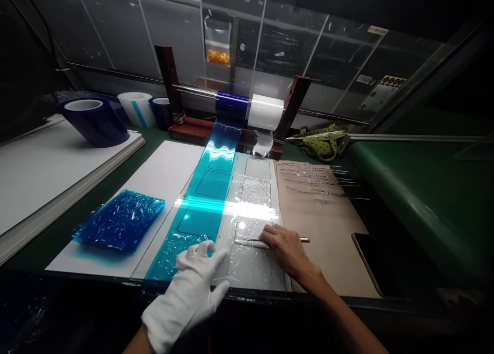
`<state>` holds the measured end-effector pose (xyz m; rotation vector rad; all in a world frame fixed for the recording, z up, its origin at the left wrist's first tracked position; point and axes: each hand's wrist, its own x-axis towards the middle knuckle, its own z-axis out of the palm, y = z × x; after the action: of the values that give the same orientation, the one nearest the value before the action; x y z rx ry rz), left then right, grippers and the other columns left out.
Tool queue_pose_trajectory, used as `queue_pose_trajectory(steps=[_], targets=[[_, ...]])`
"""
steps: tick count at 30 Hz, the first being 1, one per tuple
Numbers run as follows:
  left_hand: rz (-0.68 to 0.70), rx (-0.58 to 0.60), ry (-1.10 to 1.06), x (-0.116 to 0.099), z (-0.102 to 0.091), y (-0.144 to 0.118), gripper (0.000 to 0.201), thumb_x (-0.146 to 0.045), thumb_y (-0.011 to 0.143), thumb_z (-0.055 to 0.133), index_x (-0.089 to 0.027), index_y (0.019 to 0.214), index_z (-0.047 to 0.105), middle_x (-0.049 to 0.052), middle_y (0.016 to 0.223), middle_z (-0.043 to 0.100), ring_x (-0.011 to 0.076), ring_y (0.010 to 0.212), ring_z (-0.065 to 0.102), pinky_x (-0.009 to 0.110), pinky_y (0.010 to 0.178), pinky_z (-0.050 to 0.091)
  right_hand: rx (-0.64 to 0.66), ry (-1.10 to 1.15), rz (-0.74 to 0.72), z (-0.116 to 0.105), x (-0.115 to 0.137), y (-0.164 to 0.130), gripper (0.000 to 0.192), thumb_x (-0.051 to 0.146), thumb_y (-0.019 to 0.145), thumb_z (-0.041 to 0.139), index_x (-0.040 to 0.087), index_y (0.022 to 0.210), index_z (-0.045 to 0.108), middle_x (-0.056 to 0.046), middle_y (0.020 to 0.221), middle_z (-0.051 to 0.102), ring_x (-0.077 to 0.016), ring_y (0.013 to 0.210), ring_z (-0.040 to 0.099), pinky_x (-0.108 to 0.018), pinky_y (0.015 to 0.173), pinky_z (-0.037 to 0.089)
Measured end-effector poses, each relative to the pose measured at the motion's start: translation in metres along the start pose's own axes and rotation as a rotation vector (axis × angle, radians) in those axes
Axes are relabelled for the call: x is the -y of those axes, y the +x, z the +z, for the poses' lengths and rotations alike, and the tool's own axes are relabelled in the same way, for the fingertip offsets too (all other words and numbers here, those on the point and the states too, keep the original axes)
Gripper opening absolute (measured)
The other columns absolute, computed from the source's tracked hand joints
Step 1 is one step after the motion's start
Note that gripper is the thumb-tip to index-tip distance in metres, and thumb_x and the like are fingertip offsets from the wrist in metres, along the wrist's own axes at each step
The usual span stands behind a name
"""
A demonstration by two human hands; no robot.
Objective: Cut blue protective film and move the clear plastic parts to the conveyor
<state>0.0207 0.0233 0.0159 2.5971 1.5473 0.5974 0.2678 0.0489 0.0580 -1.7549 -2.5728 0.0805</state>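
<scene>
My right hand [283, 246] is bare and closed around a slim silver craft knife [304, 239]. Its thin tip end lies to the left, low over a clear film strip [252, 264] with black rectangular outlines beneath. My left hand [196, 271], in a white glove, is over the near end of a blue translucent film strip [200, 207]. Its fingers are partly bent and apart, with the thumb stretched out to the right; whether the fingertips press on the film I cannot tell. The blue strip runs up to a dark blue roll [231, 104], beside a clear-white film roll [266, 112].
Left of the strips sits a stack of blue film pieces [121, 220]. Farther left, a large blue roll [94, 122] stands on white boards [46, 163]. Thin wire-like pieces [316, 176] lie on brown board [320, 230]; a phone [372, 261] and green pouch [322, 140] are at right.
</scene>
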Motion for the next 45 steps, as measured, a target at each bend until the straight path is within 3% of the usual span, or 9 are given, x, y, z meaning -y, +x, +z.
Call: queue_pose_trajectory(steps=[2, 4, 8, 11, 20, 25, 31, 40, 45], targets=[[0.032, 0.035, 0.027, 0.0, 0.003, -0.011, 0.085, -0.063, 0.047, 0.077, -0.031, 0.123, 0.057, 0.013, 0.11, 0.057, 0.036, 0.1, 0.055, 0.05, 0.078, 0.048, 0.011, -0.013, 0.051, -0.004, -0.016, -0.018, 0.018, 0.01, 0.088, 0.054, 0.023, 0.081, 0.064, 0.003, 0.085, 0.067, -0.0133, 0.078, 0.058, -0.026, 0.052, 0.022], [0.088, 0.016, 0.07, 0.001, 0.01, -0.021, 0.097, -0.072, 0.045, 0.074, -0.03, 0.129, 0.052, 0.014, 0.114, 0.054, 0.0339, 0.103, 0.053, 0.048, 0.085, 0.045, 0.022, -0.025, 0.104, -0.008, -0.03, -0.036, 0.018, 0.011, 0.088, 0.055, 0.024, 0.081, 0.065, 0.002, 0.085, 0.067, -0.0144, 0.078, 0.06, -0.026, 0.052, 0.023], [0.198, -0.165, 0.288, 0.004, 0.027, -0.036, 0.072, -0.061, 0.073, 0.063, -0.038, 0.137, 0.041, 0.012, 0.113, 0.054, 0.0233, 0.09, 0.055, 0.035, 0.078, 0.043, 0.035, -0.031, 0.217, -0.011, -0.047, -0.073, 0.022, 0.014, 0.092, 0.049, 0.024, 0.084, 0.067, 0.001, 0.083, 0.067, -0.015, 0.07, 0.062, -0.025, 0.05, 0.025], [0.215, -0.273, 0.465, 0.004, 0.028, -0.039, 0.07, -0.062, 0.075, 0.059, -0.041, 0.139, 0.038, 0.012, 0.105, 0.056, 0.0182, 0.069, 0.05, 0.029, 0.059, 0.036, 0.066, 0.101, 0.31, -0.011, -0.045, -0.096, 0.021, 0.018, 0.093, 0.046, 0.025, 0.09, 0.066, 0.001, 0.089, 0.067, -0.0154, 0.072, 0.064, -0.025, 0.056, 0.035], [0.49, -0.365, 0.158, -0.006, -0.02, 0.007, 0.055, -0.053, 0.07, 0.072, -0.029, 0.118, 0.061, 0.005, 0.099, 0.042, 0.0176, 0.087, 0.047, 0.035, 0.08, 0.039, 0.158, 0.488, 0.351, -0.002, -0.025, -0.118, 0.017, 0.025, 0.091, 0.047, 0.025, 0.094, 0.064, -0.001, 0.094, 0.068, -0.02, 0.089, 0.064, -0.03, 0.076, 0.044], [0.397, -0.343, 0.017, -0.015, -0.018, 0.004, 0.065, -0.066, 0.063, 0.07, -0.025, 0.113, 0.063, 0.004, 0.096, 0.042, 0.0192, 0.086, 0.046, 0.038, 0.082, 0.037, 0.189, 0.54, 0.405, 0.006, -0.004, -0.124, 0.018, 0.023, 0.091, 0.046, 0.024, 0.093, 0.064, -0.003, 0.093, 0.068, -0.0215, 0.091, 0.063, -0.033, 0.08, 0.043], [0.218, -0.333, 0.234, -0.021, 0.012, -0.025, 0.064, -0.071, 0.061, 0.067, -0.031, 0.111, 0.065, 0.009, 0.102, 0.048, 0.0215, 0.082, 0.048, 0.035, 0.073, 0.04, 0.154, 0.648, 0.475, 0.017, 0.021, -0.127, 0.018, 0.025, 0.09, 0.046, 0.023, 0.093, 0.063, -0.003, 0.095, 0.068, -0.0218, 0.092, 0.061, -0.035, 0.083, 0.042], [0.229, -0.385, 0.199, -0.023, 0.022, -0.02, 0.044, -0.058, 0.068, 0.07, -0.027, 0.1, 0.068, 0.008, 0.095, 0.053, 0.0204, 0.083, 0.054, 0.037, 0.081, 0.042, 0.176, 0.898, 0.443, -0.001, 0.009, -0.125, 0.024, 0.041, 0.084, 0.052, 0.024, 0.091, 0.068, -0.002, 0.091, 0.069, -0.0224, 0.089, 0.061, -0.027, 0.07, 0.046], [0.249, -0.404, 0.112, -0.021, 0.016, -0.018, 0.056, -0.065, 0.063, 0.07, -0.027, 0.104, 0.067, 0.008, 0.098, 0.05, 0.0213, 0.083, 0.053, 0.038, 0.079, 0.043, 0.15, 0.746, 0.455, 0.009, 0.005, -0.127, 0.022, 0.037, 0.087, 0.048, 0.023, 0.086, 0.065, -0.003, 0.089, 0.069, -0.0233, 0.087, 0.063, -0.031, 0.076, 0.045]])
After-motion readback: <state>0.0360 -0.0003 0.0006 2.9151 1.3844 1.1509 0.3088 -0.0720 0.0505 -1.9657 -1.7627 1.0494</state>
